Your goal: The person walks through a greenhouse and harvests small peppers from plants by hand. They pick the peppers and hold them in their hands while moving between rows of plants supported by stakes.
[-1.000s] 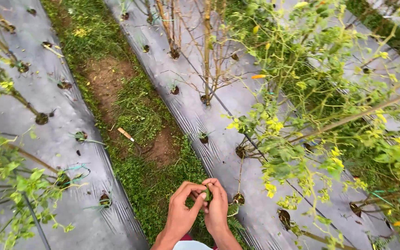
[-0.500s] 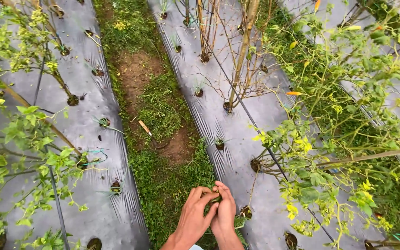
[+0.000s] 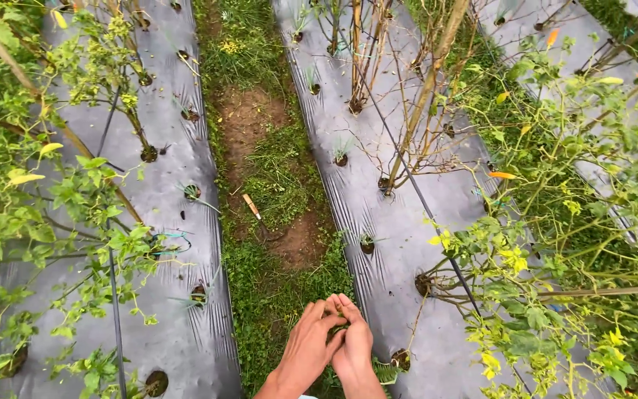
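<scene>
Down at the bottom edge of the view, your left hand and right hand are pressed together over the grass strip that runs between two beds. The fingers of both curl inward and meet around something small and green at the fingertips; it is too small and too covered to say what it is, or which hand actually has the grip on it.

Just right of your hands, the edge of the right-hand bed's black plastic mulch begins, with a planting hole beside your right wrist holding a small green tuft. Further up that sheet, a bare-stemmed plant leans from its hole, and a thin dark irrigation line runs along the sheet. On the right, leafy chilli plants with yellowing leaves crowd over the plastic, and one orange chilli hangs among them.

On your left, a second sheet of black mulch carries more leafy plants and its own planting holes. Up the grass strip lies a patch of bare brown soil, and a small pale stick-like scrap rests on the ground, well apart from your hands.
</scene>
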